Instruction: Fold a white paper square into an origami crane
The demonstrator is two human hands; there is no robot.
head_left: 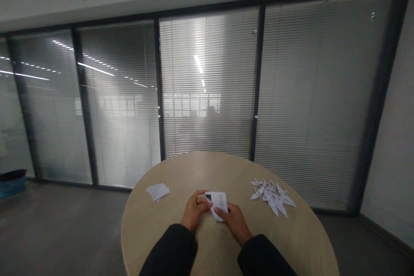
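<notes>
Between my two hands is a small piece of folded white paper (220, 199) with dark print and a black patch near its upper left corner. My left hand (195, 209) grips its left edge, the fingers curled around that side. On the lower right, my right hand (235, 221) pinches the paper with the thumb on top. The fingers beneath the paper are hidden. To the left lies a small stack of white paper sheets (158, 190). A pile of folded white paper cranes (271, 195) rests to the right.
The round wooden table (207, 166) carries all the paper, and its curved edge shows on the left, back and right. Behind it stands a glass partition with blinds (207, 73). A blue bin (13, 184) with a dark liner sits on the floor at far left.
</notes>
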